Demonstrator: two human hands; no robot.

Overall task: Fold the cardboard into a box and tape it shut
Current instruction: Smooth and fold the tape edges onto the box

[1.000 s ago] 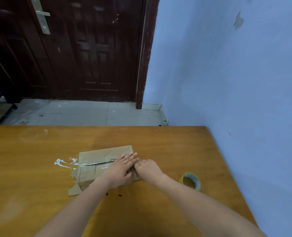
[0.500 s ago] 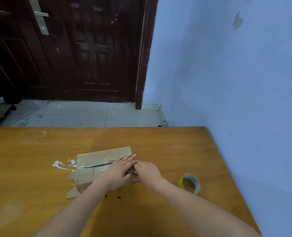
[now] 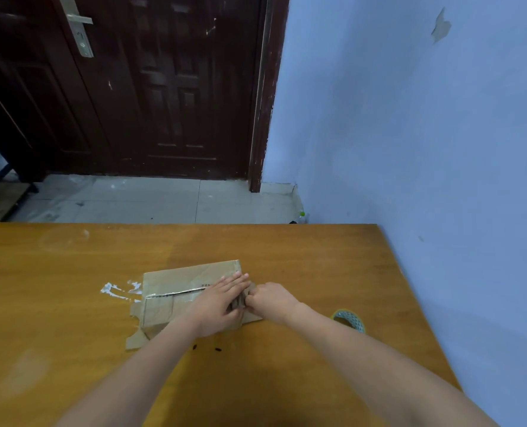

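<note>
Cardboard (image 3: 175, 291), flattened and streaked with clear tape, lying on a wooden table (image 3: 286, 248) near its right side. Left hand (image 3: 219, 303) spread flat, pressing down the right end; right hand (image 3: 271, 300) curled beside it, fingertips pinching that edge. Tape roll (image 3: 350, 320) well apart, further right.

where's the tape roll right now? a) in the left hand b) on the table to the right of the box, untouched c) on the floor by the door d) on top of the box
b: the tape roll lies on the table, right of the cardboard box; both hands are at the box.
</note>
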